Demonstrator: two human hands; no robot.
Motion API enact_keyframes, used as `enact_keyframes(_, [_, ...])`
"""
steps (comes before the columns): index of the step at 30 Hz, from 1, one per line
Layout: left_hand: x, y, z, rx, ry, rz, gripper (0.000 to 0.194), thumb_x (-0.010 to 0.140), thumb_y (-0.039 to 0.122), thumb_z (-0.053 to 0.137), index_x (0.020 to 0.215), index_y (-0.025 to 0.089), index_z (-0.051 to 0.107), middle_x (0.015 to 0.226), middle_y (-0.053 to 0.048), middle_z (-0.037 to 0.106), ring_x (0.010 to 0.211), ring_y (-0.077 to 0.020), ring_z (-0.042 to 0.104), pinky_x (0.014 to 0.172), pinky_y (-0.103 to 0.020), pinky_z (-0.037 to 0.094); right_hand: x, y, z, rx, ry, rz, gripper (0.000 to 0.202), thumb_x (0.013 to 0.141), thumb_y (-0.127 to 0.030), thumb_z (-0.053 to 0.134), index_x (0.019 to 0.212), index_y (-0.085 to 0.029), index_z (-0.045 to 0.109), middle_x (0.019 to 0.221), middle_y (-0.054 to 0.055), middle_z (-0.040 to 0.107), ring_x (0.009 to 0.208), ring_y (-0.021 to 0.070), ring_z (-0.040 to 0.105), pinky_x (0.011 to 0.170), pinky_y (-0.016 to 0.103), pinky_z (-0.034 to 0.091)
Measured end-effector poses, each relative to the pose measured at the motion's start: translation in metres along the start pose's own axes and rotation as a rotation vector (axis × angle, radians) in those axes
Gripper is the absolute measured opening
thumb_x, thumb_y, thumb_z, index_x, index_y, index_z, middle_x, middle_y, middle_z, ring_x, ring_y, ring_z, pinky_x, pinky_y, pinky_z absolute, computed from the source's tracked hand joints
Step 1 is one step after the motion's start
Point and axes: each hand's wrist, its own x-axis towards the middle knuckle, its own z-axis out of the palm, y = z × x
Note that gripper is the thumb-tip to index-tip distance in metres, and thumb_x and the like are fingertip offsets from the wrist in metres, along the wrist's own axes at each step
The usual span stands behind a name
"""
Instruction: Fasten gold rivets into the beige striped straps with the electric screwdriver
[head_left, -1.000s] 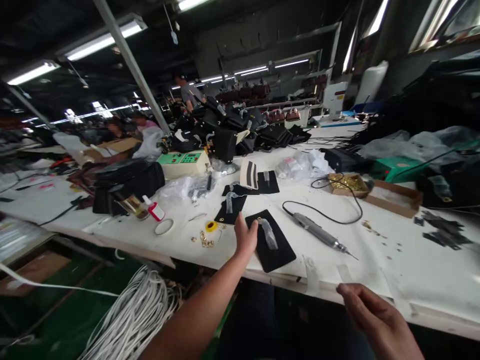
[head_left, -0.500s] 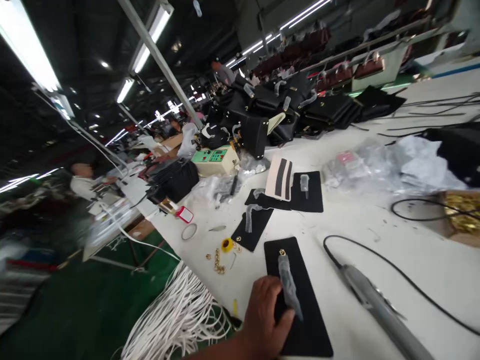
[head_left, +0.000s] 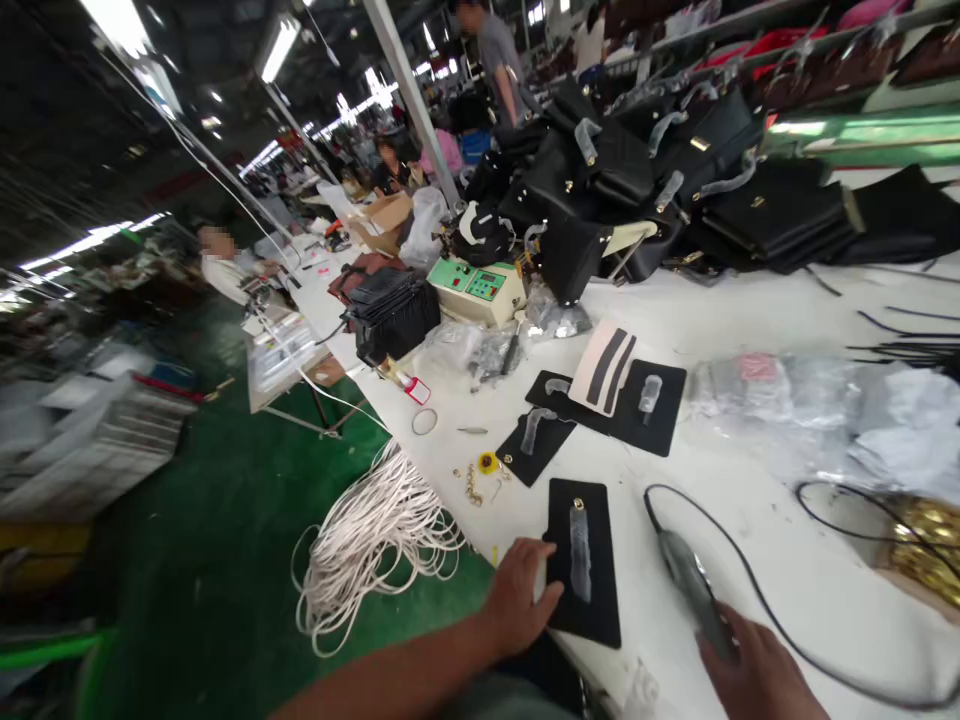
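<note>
A black rectangular panel lies flat on the white table, with a clear-wrapped strap tab and a gold ring at its far end. My left hand rests at the panel's left edge, thumb and fingers apart, holding nothing. At the right, my right hand is closed around the near end of a grey corded tool that looks like an electric screwdriver. Its black cable curves away to the right. Beyond the panel lie a small yellow roll and several gold rings.
More black panels with wrapped tabs lie farther back, under a striped card. Behind them stand a green-topped control box and piled black bags. Plastic bags and a box of gold parts are at right. White cords hang left.
My right hand has come into view and closed on the grey tool. My left hand has let go of the wrapped tab and drawn back to the panel's edge. The camera view has shifted.
</note>
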Motion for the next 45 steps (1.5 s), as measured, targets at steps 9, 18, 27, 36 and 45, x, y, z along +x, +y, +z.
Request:
enact_keyframes(9, [-0.013, 0.001, -0.032, -0.019, -0.204, -0.358, 0.044, 0.091, 0.051, 0.056, 0.119, 0.021, 0.071, 0.103, -0.008, 0.079, 0.091, -0.0265, 0.075, 0.085, -0.04, 0.06, -0.038, -0.064, -0.031, 0.079, 0.099, 0.081, 0.03, 0.089, -0.028, 0.066, 0.118, -0.022, 0.07, 0.113, 0.013, 0.071, 0.105, 0.0283, 0.064, 0.094, 0.042, 0.051])
enact_keyframes(18, [0.027, 0.107, 0.055, 0.134, -0.662, 0.044, 0.042, 0.086, 0.056, 0.056, 0.106, 0.026, 0.077, 0.109, -0.005, 0.081, 0.093, -0.0256, 0.076, 0.082, -0.032, 0.06, -0.186, 0.02, -0.056, 0.329, 0.423, 0.583, 0.023, 0.097, -0.033, 0.059, 0.098, -0.018, 0.076, 0.085, 0.006, 0.074, 0.078, 0.0197, 0.068, 0.077, 0.031, 0.053])
enact_keyframes(27, [-0.037, 0.205, 0.113, 0.22, -0.842, -0.076, 0.037, 0.086, 0.054, 0.057, 0.099, 0.026, 0.076, 0.094, -0.005, 0.082, 0.087, -0.0264, 0.076, 0.081, -0.035, 0.058, -0.294, 0.181, -0.146, 0.364, 0.737, 1.021, 0.059, 0.098, -0.059, 0.048, 0.12, -0.008, 0.07, 0.097, 0.015, 0.072, 0.078, 0.0218, 0.064, 0.075, 0.034, 0.052])
enact_keyframes(36, [-0.071, 0.24, 0.125, 0.26, -0.844, -0.078, 0.038, 0.088, 0.052, 0.056, 0.103, 0.024, 0.076, 0.102, -0.006, 0.082, 0.097, -0.0271, 0.076, 0.086, -0.036, 0.058, -0.273, 0.231, -0.166, 0.386, 0.622, 0.831, 0.028, 0.091, -0.042, 0.065, 0.089, -0.017, 0.077, 0.101, 0.009, 0.071, 0.077, 0.0177, 0.06, 0.074, 0.031, 0.045])
enact_keyframes(45, [-0.042, 0.268, 0.2, 0.234, -1.071, -0.029, 0.064, 0.075, 0.073, 0.063, 0.106, 0.02, 0.076, 0.1, -0.01, 0.082, 0.092, -0.0312, 0.077, 0.085, -0.04, 0.062, -0.301, 0.156, -0.141, 0.366, 0.648, 0.682, 0.013, 0.094, -0.028, 0.068, 0.085, -0.021, 0.074, 0.094, 0.004, 0.072, 0.086, 0.0157, 0.064, 0.076, 0.024, 0.045])
